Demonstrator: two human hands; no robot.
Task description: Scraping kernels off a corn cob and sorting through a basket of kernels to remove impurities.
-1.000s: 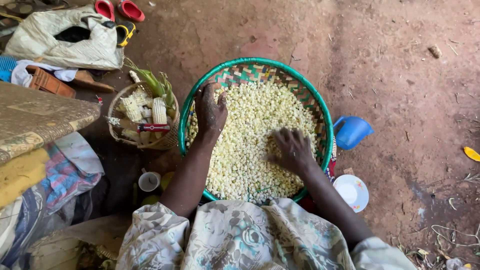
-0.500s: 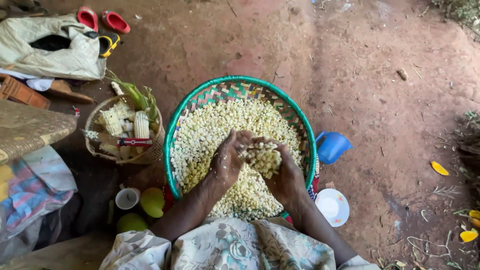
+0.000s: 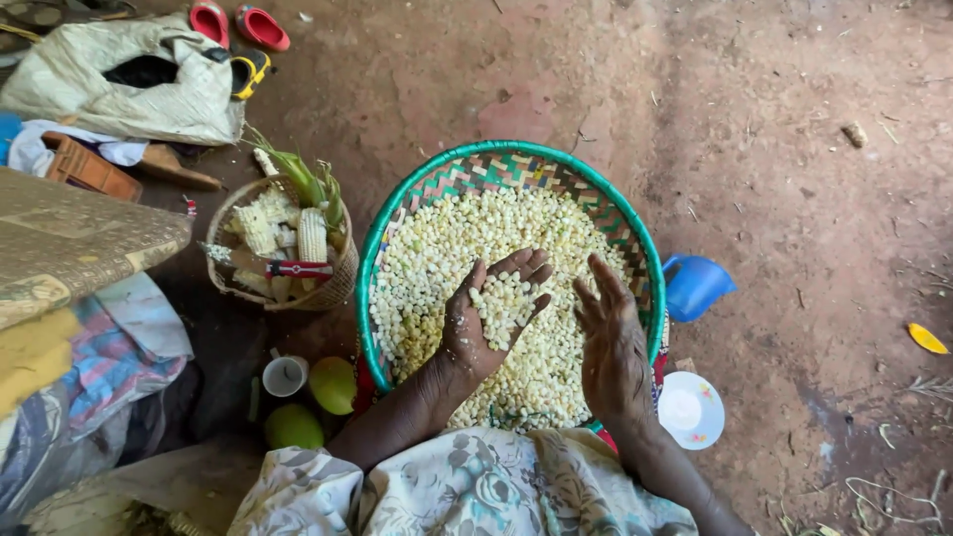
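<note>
A round woven basket with a green rim [image 3: 397,213] sits on the dirt ground in front of me, filled with pale maize kernels [image 3: 467,233]. My left hand [image 3: 491,318] is turned palm up over the basket, fingers apart, with a small heap of kernels resting on the palm. My right hand [image 3: 611,342] hovers beside it, palm down, fingers spread, just above the kernels and holding nothing.
A smaller wicker basket [image 3: 338,283] with bare cobs and green husks stands at the left. A blue jug [image 3: 695,286] and a white plate [image 3: 690,409] lie to the right. A white cup [image 3: 285,376] and two green fruits [image 3: 333,384] sit near my knee. Bags, cloth and sandals lie far left.
Both hands came together and scooped kernels up from the basket. Now they have parted; the left palm keeps a few kernels and the right hand has opened flat.
</note>
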